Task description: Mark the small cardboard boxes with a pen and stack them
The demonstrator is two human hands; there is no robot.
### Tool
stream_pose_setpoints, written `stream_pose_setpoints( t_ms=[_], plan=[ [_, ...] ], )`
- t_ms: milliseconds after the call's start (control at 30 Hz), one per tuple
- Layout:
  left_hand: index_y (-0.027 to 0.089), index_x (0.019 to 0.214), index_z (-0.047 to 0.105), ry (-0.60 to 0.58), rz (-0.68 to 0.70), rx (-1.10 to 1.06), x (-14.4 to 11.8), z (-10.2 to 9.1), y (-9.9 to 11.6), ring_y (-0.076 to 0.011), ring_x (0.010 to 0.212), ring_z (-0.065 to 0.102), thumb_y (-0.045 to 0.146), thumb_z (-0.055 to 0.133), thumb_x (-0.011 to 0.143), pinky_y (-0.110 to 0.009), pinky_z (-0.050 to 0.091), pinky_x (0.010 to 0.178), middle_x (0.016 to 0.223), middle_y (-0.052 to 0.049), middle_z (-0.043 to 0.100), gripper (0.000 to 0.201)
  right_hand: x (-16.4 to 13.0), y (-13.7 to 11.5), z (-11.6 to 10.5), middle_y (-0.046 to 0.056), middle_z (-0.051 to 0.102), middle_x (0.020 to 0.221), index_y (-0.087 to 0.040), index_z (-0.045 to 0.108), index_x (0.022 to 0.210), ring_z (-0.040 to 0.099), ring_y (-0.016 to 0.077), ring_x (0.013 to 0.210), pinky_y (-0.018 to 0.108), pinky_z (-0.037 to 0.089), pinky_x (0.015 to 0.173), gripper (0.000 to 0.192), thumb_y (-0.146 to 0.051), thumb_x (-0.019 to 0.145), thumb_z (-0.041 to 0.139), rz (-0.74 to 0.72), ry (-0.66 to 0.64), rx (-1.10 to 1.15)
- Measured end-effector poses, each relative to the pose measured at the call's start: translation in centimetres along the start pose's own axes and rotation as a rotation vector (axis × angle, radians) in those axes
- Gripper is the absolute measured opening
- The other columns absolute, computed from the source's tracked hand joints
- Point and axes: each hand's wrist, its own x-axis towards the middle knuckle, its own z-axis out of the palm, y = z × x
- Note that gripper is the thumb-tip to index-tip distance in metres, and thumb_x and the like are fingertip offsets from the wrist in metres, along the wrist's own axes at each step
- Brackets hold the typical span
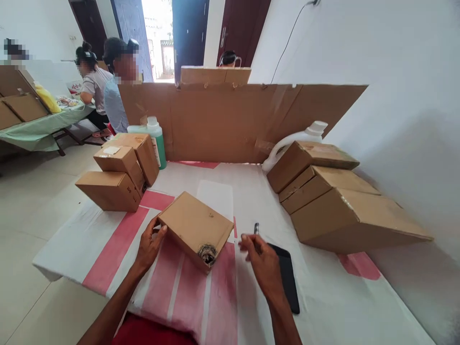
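Note:
A small brown cardboard box (194, 223) sits at an angle on the cloth in front of me. Near its closest corner is a dark, tangled ring (207, 255) of black strands or scribbled lines around a dark centre. My left hand (153, 242) grips the box at its left corner, thumb and fingers against the side. To the right of the box, apart from it, my right hand (261, 258) has its fingers curled together. A slim black and silver pen-like thing (256, 228) shows just beyond the knuckles; whether it is held I cannot tell. Beside that hand lies a flat black tablet-like device (289, 280), partly covered.
Cardboard boxes (108, 189) and a green-liquid bottle (160, 146) stand at left. More boxes (330, 211) and a white jug (316, 130) stand at right. A cardboard panel (215, 122) closes the back of the table (258, 196). Several people sit beyond.

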Motion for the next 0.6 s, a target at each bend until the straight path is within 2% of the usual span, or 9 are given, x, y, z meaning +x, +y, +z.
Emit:
stream_pose_setpoints(
  t_ms=[33, 100, 200, 233, 333, 400, 467, 533, 600],
  plan=[
    [0.02, 0.145, 0.052, -0.002, 0.008, -0.007, 0.0, -0.1, -0.2, -0.0276, 0.128, 0.06, 0.054, 0.055, 0.098, -0.041, 0.047, 0.108, 0.145, -0.014, 0.061, 0.059, 0.6, 0.3, 0.3, 0.012, 0.078, 0.103, -0.02, 0.074, 0.099, 0.071, 0.0278, 0.092, 0.038, 0.054, 0.078, 0.056, -0.072, 0.085, 0.063, -0.007, 0.023, 0.023],
    [0.02, 0.145, 0.052, -0.005, 0.008, -0.017, -0.1, -0.2, -0.4, -0.0274, 0.132, 0.058, 0.053, 0.055, 0.099, -0.04, 0.046, 0.109, 0.146, -0.014, 0.06, 0.058, 1.4, 1.1, 1.4, 0.013, 0.071, 0.132, -0.022, 0.07, 0.122, 0.065, 0.031, 0.12, 0.044, 0.052, 0.097, 0.065, -0.073, 0.082, 0.066, 0.005, -0.042, 0.154],
    [0.02, 0.148, 0.049, -0.008, -0.012, -0.002, 0.0, -0.3, -0.8, -0.0276, 0.135, 0.057, 0.053, 0.053, 0.099, -0.041, 0.046, 0.11, 0.148, -0.013, 0.058, 0.059, 0.8, 2.3, 4.0, 0.011, 0.063, 0.146, -0.023, 0.064, 0.134, 0.055, 0.0283, 0.136, 0.045, 0.043, 0.114, 0.069, -0.074, 0.088, 0.058, 0.035, -0.179, 0.382],
    [0.021, 0.15, 0.048, -0.008, -0.01, 0.014, 0.1, -0.4, -0.8, -0.0279, 0.137, 0.054, 0.054, 0.052, 0.1, -0.042, 0.045, 0.112, 0.149, -0.013, 0.058, 0.06, 0.1, 2.6, 4.8, 0.011, 0.061, 0.148, -0.022, 0.062, 0.137, 0.054, 0.0278, 0.138, 0.045, 0.041, 0.117, 0.07, -0.074, 0.09, 0.055, 0.048, -0.152, 0.417],
    [0.022, 0.15, 0.05, -0.009, 0.019, 0.079, -0.2, -0.9, -0.4, -0.0292, 0.141, 0.051, 0.058, 0.046, 0.101, -0.045, 0.043, 0.114, 0.149, -0.013, 0.058, 0.061, -2.9, 3.1, 6.2, 0.014, 0.055, 0.154, -0.021, 0.05, 0.147, 0.049, 0.0289, 0.143, 0.049, 0.036, 0.12, 0.074, -0.072, 0.093, 0.052, 0.101, 0.034, 0.44],
    [0.023, 0.148, 0.054, -0.024, 0.026, 0.133, -1.3, -1.4, 0.1, -0.0292, 0.128, 0.061, 0.062, 0.039, 0.102, -0.045, 0.049, 0.107, 0.139, -0.012, 0.065, 0.062, -5.2, 3.2, 6.3, 0.013, 0.051, 0.158, -0.024, 0.043, 0.153, 0.047, 0.0296, 0.146, 0.05, 0.035, 0.121, 0.074, -0.07, 0.095, 0.049, 0.12, 0.068, 0.482],
    [0.025, 0.15, 0.053, -0.061, -0.01, 0.167, -3.5, -1.8, 0.3, -0.0252, 0.099, 0.071, 0.063, 0.036, 0.102, -0.041, 0.057, 0.091, 0.115, -0.008, 0.074, 0.063, -7.1, 3.4, 5.7, 0.011, 0.05, 0.159, -0.026, 0.044, 0.153, 0.045, 0.0309, 0.147, 0.049, 0.038, 0.119, 0.07, -0.068, 0.097, 0.048, 0.103, 0.032, 0.502],
    [0.025, 0.153, 0.049, -0.146, -0.089, 0.139, -6.6, -2.2, -0.2, -0.0209, 0.07, 0.07, 0.064, 0.036, 0.102, -0.035, 0.058, 0.072, 0.086, -0.003, 0.075, 0.065, -8.5, 3.8, 4.8, 0.009, 0.055, 0.155, -0.028, 0.05, 0.15, 0.047, 0.0336, 0.145, 0.048, 0.039, 0.117, 0.066, -0.066, 0.096, 0.051, 0.101, 0.058, 0.457],
    [0.023, 0.143, 0.061, -0.268, -0.193, 0.035, -9.5, -2.6, -1.0, -0.0209, 0.056, 0.067, 0.071, 0.035, 0.098, -0.032, 0.056, 0.057, 0.069, -0.003, 0.072, 0.07, -9.3, 4.6, 3.8, 0.01, 0.061, 0.148, -0.027, 0.055, 0.144, 0.052, 0.0369, 0.14, 0.048, 0.041, 0.114, 0.064, -0.066, 0.093, 0.055, 0.148, 0.137, 0.389]
  ],
)
